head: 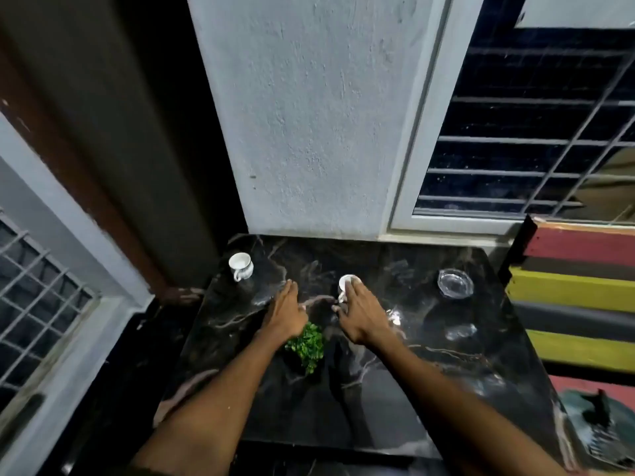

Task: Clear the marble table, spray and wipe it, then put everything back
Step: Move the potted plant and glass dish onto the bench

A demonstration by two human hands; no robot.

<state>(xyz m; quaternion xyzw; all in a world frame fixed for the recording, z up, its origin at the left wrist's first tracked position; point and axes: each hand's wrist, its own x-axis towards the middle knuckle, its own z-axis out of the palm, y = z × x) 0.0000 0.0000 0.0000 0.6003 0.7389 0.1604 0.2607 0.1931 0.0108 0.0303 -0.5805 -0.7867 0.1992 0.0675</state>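
A black marble table (395, 389) with pale veins stands against the wall. A white cup (241, 266) stands at its far left corner. A second white cup (347, 282) sits near the middle, partly covered by the fingertips of my right hand (360, 314), which is spread flat and may touch it. My left hand (287, 312) is stretched out flat over the table with fingers together, holding nothing. A small green plant (307, 345) sits just under and behind both wrists. A clear glass dish (455, 283) lies at the far right.
A rough white wall (309, 115) rises behind the table. Barred windows (532, 132) flank it right and left. A bench with red, yellow and dark slats (577, 286) stands along the table's right edge, with a greenish cloth (594, 424) lower right.
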